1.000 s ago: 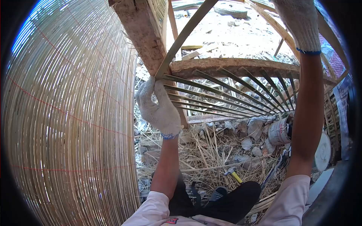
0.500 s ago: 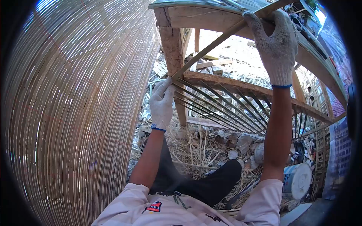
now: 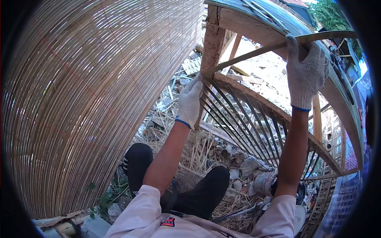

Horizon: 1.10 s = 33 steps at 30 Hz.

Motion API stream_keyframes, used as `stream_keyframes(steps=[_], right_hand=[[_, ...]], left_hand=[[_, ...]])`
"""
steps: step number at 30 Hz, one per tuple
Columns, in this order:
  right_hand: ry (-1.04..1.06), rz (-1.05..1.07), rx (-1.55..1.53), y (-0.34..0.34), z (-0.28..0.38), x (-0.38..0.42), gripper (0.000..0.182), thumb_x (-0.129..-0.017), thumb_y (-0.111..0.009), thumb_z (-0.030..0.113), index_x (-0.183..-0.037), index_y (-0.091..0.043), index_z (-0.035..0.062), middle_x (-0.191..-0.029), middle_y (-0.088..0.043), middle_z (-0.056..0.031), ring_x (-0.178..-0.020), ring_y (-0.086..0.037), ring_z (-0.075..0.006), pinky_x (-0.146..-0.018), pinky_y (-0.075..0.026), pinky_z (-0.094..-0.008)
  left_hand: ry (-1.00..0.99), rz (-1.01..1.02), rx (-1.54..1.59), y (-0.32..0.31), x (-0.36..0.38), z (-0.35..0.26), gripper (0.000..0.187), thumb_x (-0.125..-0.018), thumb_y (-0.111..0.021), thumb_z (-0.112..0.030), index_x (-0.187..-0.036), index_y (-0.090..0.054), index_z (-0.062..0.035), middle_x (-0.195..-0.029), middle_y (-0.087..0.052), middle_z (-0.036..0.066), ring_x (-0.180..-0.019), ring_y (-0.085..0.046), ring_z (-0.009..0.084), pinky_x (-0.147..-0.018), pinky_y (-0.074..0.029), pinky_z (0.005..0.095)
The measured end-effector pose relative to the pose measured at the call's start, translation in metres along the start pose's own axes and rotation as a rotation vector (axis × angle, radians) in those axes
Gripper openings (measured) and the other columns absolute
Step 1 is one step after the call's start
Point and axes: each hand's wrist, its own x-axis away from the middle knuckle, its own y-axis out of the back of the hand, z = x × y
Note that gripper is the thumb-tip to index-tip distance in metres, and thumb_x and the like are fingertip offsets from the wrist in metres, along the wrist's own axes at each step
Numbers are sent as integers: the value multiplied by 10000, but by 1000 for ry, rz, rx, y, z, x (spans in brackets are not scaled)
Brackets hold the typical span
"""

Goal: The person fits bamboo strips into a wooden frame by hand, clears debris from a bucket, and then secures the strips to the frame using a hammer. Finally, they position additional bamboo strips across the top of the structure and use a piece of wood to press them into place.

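Bamboo strip (image 3: 254,53) held at both ends against the wooden frame (image 3: 212,41).

From the head view: our left hand (image 3: 189,101) pinches its lower end against the fanned slats (image 3: 238,115), and our right hand (image 3: 305,75) is clamped round the upper end, bowing it to match.

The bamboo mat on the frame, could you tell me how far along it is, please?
Done: a large woven mat fills the left side. In hand: both gloved hands hold one strip, left hand at the post, right hand higher. Left: loose strips fan out unwoven.
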Motion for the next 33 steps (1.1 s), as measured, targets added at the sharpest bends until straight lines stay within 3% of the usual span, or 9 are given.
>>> stream_keyframes(steps=[3,5,6,9,13,19,22,27,33], right_hand=[[-40,7,8,2,5,-1,562,-902,-692,661,-1044,-707,118,-1046,-707,-102,-1044,-643,-340,-992,-448,-509],[-45,26,6,3,5,-2,571,-903,-687,667,-1052,-702,116,-1051,-709,-102,-1047,-644,-338,-985,-448,-511],[-33,32,27,3,4,-2,573,-905,-685,666,-1063,-704,115,-1057,-709,-103,-1049,-644,-339,-988,-447,-512],[-42,57,63,6,4,-2,574,-909,-682,662,-1076,-705,113,-1070,-708,-103,-1058,-642,-339,-997,-442,-509],[-55,63,19,11,8,-4,564,-912,-683,651,-1070,-698,109,-1080,-707,-94,-1082,-636,-329,-1020,-429,-501],[-129,133,29,17,10,-5,534,-911,-702,612,-1091,-693,110,-1103,-701,-86,-1110,-624,-323,-1045,-425,-474],[-143,151,21,14,7,-5,516,-910,-717,585,-1102,-691,107,-1112,-695,-90,-1117,-619,-329,-1043,-425,-466],[-43,45,62,10,12,-1,475,-956,-744,484,-1115,-708,38,-1087,-699,-148,-1036,-655,-330,-952,-493,-467],[-42,14,48,5,5,1,473,-973,-742,434,-1172,-697,7,-1085,-684,-155,-1011,-654,-299,-927,-507,-439]], left_hand=[[28,10,43,-2,2,-1,495,-1057,-613,-171,-1521,-521,-23,-1212,-639,-29,-1023,-567,60,-934,-446,276],[60,22,14,-7,10,-8,510,-1067,-560,-159,-1545,-486,2,-1343,-651,38,-1095,-604,76,-959,-465,241],[58,20,7,-5,7,-5,524,-1062,-565,-166,-1558,-478,-20,-1427,-625,54,-1176,-606,105,-1018,-448,266],[112,66,79,3,4,-3,529,-1060,-567,-176,-1565,-478,-45,-1487,-592,53,-1239,-595,124,-1056,-434,286],[145,96,26,11,1,-9,508,-1059,-578,-182,-1549,-511,-69,-1460,-612,38,-1240,-599,119,-1050,-436,281],[161,204,102,20,-10,-12,466,-1069,-573,-172,-1508,-539,-18,-1436,-629,79,-1288,-602,148,-1092,-444,282],[176,119,238,9,-6,-7,449,-1073,-531,-85,-1510,-515,18,-1466,-600,132,-1300,-612,187,-1059,-494,255],[117,2,387,-14,10,12,495,-1067,-549,-109,-1517,-469,82,-1493,-569,184,-1382,-556,233,-1120,-464,282],[-55,18,80,-15,7,36,495,-1072,-546,-152,-1507,-491,79,-1504,-566,186,-1382,-549,225,-1145,-422,305]])
